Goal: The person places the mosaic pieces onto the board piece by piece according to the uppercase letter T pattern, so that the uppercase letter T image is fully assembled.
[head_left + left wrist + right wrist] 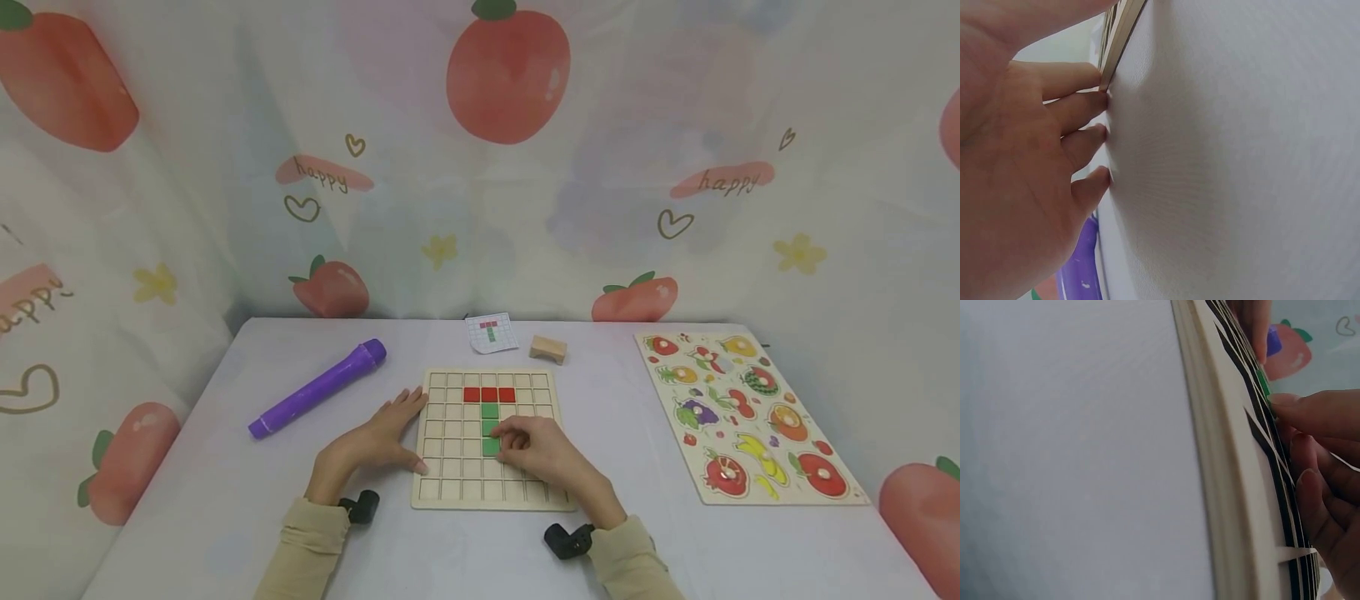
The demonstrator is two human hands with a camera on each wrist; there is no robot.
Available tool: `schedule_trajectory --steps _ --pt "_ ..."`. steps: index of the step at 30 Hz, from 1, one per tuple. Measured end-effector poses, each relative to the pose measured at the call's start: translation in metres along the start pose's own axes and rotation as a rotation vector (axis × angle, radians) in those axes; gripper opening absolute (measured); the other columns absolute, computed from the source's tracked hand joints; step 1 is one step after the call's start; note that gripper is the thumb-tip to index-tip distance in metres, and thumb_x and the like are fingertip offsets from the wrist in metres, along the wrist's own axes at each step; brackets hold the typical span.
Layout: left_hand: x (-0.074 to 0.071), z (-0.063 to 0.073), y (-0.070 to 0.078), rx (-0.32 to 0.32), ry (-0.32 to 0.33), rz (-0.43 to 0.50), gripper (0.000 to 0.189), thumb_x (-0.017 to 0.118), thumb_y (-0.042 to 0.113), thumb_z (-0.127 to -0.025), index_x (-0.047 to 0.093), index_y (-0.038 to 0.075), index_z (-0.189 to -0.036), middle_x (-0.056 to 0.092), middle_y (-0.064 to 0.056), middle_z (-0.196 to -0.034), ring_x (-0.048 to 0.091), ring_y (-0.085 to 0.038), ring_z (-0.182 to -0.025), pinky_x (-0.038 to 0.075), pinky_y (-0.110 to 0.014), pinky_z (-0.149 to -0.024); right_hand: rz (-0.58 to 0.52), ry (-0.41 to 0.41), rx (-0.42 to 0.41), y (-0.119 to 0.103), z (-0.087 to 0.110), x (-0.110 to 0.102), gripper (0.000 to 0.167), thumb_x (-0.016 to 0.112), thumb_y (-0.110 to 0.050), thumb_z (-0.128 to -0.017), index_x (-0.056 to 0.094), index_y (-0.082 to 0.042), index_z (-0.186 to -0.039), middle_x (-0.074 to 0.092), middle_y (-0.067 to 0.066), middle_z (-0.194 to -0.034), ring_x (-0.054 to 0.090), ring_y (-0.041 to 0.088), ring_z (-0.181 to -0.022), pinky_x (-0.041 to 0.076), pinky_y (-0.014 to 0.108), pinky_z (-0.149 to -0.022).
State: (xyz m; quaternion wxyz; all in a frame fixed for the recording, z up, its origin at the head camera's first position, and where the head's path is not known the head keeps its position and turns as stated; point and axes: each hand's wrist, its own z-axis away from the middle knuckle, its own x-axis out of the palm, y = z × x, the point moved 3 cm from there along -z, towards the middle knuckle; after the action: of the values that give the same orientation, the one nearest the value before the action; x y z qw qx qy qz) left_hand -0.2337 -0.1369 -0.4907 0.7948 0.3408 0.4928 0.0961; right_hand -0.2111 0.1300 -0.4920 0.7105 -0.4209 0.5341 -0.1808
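A wooden grid board (457, 493) lies flat on the table, with three red tiles (489, 395) in a row and a column of green tiles (490, 410) below the middle one. My left hand (381, 437) rests at the board's left side, fingers spread, fingertips against its edge in the left wrist view. My right hand (546, 450) is over the board, its fingers curled and its thumb and forefinger at the lowest green tile (490, 447). The thumb touches green at the board's surface in the right wrist view; the forefinger's tip is largely hidden there.
Behind the board lie a small card (491, 340) with a red and green T pattern and a wooden block (548, 349). A purple tube (318, 388) lies at the left. On the right is a fruit puzzle board (776, 493). Printed cloth hangs around the table.
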Motion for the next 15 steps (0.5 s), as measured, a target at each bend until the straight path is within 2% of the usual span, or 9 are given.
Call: schedule_trajectory --steps 5,10,13,15 --pt "-0.002 -0.002 0.002 -0.002 -0.01 0.004 0.112 0.09 0.025 -0.077 0.023 0.004 -0.163 0.012 -0.012 -0.173 0.004 -0.034 -0.161 0.005 -0.052 -0.132 0.0 0.018 0.014 0.002 -0.001 -0.007 0.02 0.072 -0.007 -0.093 0.075 -0.012 -0.112 0.066 -0.004 -0.087 0.06 0.013 -0.081 0.053 0.02 -0.072" --pt "-0.004 -0.008 0.001 0.007 0.006 0.013 0.106 0.088 0.029 -0.08 0.026 0.004 -0.163 0.016 -0.013 -0.173 0.007 -0.036 -0.16 0.007 -0.054 -0.132 -0.006 0.1 0.023 0.006 -0.003 -0.015 0.019 0.07 -0.011 -0.097 0.075 -0.012 -0.115 0.072 -0.004 -0.098 0.063 0.011 -0.087 0.056 0.024 -0.079" --pt "-0.007 -0.011 0.001 0.005 0.072 -0.042 0.096 0.083 0.035 -0.085 0.032 0.007 -0.161 0.02 -0.012 -0.172 0.014 -0.036 -0.16 0.01 -0.056 -0.131 0.019 0.163 0.024 0.007 -0.003 -0.023 0.019 0.069 -0.014 -0.098 0.074 -0.012 -0.116 0.074 -0.003 -0.105 0.065 0.011 -0.091 0.057 0.026 -0.082" --pt "-0.013 -0.012 0.002 0.017 0.157 -0.102 0.085 0.078 0.038 -0.09 0.038 0.008 -0.159 0.025 -0.014 -0.17 0.021 -0.038 -0.158 0.014 -0.06 -0.129 0.056 0.209 -0.014 0.006 -0.003 -0.031 0.019 0.068 -0.012 -0.099 0.073 -0.009 -0.117 0.075 0.0 -0.109 0.067 0.015 -0.095 0.059 0.03 -0.083"
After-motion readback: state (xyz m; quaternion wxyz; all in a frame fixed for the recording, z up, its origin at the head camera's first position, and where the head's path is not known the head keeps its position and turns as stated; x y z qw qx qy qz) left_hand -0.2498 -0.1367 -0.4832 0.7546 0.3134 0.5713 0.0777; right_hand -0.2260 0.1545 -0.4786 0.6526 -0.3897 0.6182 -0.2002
